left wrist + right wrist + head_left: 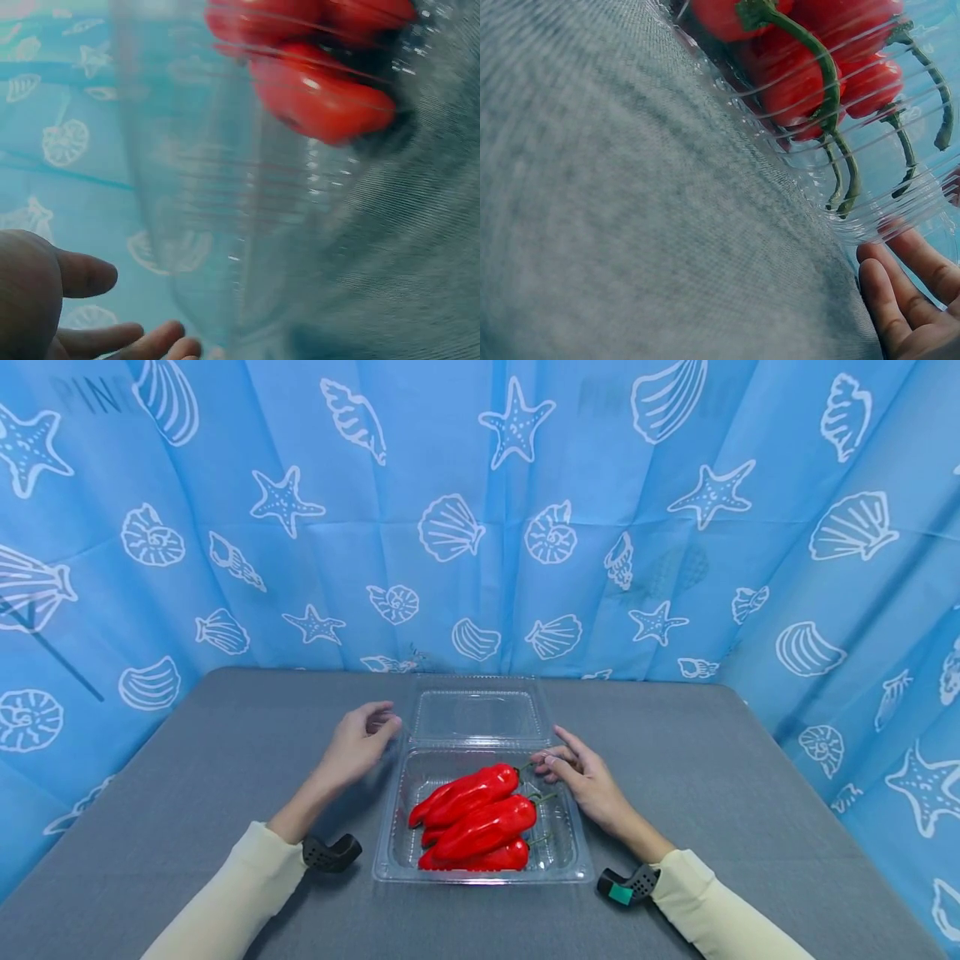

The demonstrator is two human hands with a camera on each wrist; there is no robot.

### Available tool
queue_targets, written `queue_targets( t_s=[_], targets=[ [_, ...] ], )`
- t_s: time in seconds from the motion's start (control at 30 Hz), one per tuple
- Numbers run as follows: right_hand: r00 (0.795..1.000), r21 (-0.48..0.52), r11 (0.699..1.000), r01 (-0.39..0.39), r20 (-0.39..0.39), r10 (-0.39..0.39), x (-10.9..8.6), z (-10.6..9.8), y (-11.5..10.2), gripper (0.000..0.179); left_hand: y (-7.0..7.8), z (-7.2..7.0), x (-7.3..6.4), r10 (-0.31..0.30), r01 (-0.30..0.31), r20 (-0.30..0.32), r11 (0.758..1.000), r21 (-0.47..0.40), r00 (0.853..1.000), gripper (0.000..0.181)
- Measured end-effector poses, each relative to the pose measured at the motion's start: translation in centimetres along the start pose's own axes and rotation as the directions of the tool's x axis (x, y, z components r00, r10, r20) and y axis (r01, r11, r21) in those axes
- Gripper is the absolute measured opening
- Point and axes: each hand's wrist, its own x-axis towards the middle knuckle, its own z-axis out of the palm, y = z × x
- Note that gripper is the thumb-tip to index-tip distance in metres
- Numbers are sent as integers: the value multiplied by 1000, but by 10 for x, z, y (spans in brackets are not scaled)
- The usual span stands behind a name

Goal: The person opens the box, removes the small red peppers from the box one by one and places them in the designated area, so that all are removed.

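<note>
A clear plastic clamshell container (577,860) lies on the table with its lid (480,714) folded back, away from the person. Several long red peppers (487,827) with green stems are piled in its base. Just left of the lid's hinge is my left hand (362,737), fingers loosely bent with nothing between them. In the left wrist view its fingertips (171,330) stand beside the clear plastic. My right hand (588,781) is at the base's right rear corner, its fingers overlapping the rim. The right wrist view shows its fingertips (871,253) right at the container's wall, close to the pepper stems (831,90).
A grey cloth (247,760) covers the table around the container. Behind and along the sides hangs a blue curtain (405,460) with white shells and starfish. Both wrists carry black camera mounts (330,853), and the sleeves (232,893) are pale cream.
</note>
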Motion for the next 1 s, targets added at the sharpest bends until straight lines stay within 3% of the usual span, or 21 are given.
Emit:
queue_targets(
  t_s=[0.17, 0.43, 0.63, 1.0],
  targets=[
    [1000, 9, 1000, -11, 0, 11, 1, 0, 0, 63, 18, -7, -2, 110, -111, -25, 993, -42, 994, 45],
    [1000, 14, 1000, -22, 2, 22, 1, 0, 0, 62, 50, -7, -19, 219, -205, 99, 969, -140, 971, 51],
    [1000, 16, 1000, -17, -3, 17, 1, 0, 1, 61, 66, 9, -33, 275, -229, 218, 950, -214, 936, 53],
    [1000, 10, 1000, -13, -4, 13, 1, 0, 1, 61, 75, 38, -49, 283, -171, 440, 945, -277, 852, 59]
  ],
)
